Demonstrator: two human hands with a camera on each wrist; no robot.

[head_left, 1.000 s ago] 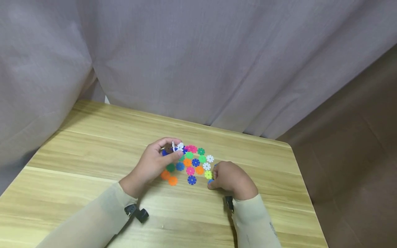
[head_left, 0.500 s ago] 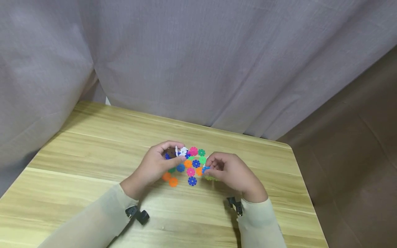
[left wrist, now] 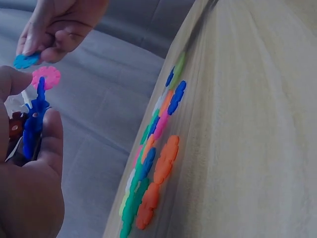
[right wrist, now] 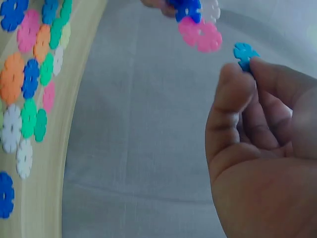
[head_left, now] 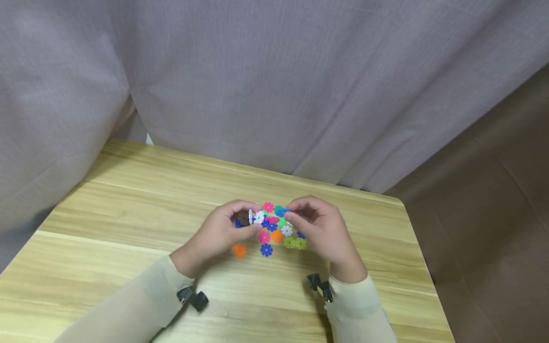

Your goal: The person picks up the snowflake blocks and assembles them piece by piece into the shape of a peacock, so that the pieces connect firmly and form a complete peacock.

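My left hand (head_left: 223, 231) is raised above the table and grips a small cluster of joined snowflake discs (head_left: 256, 217): blue, white, brown and a pink one (left wrist: 46, 77) at its tip. My right hand (head_left: 317, 226) pinches a single light-blue disc (right wrist: 244, 53) between thumb and fingers, held close to the cluster's pink disc (right wrist: 200, 33) without touching it. Below both hands, several loose discs (head_left: 276, 237) in pink, orange, green, white and blue lie on the wooden table (head_left: 128, 200).
A grey curtain (head_left: 274, 85) hangs behind the table. The table's right edge (head_left: 422, 267) drops to a brown floor. An orange disc (head_left: 238, 250) and a blue disc (head_left: 266, 249) lie nearest me. Small black clips sit at each wrist.
My right hand picked a light-blue disc off the table, lifted it and carried it left and up toward the cluster. My left hand shifted slightly right with the cluster.
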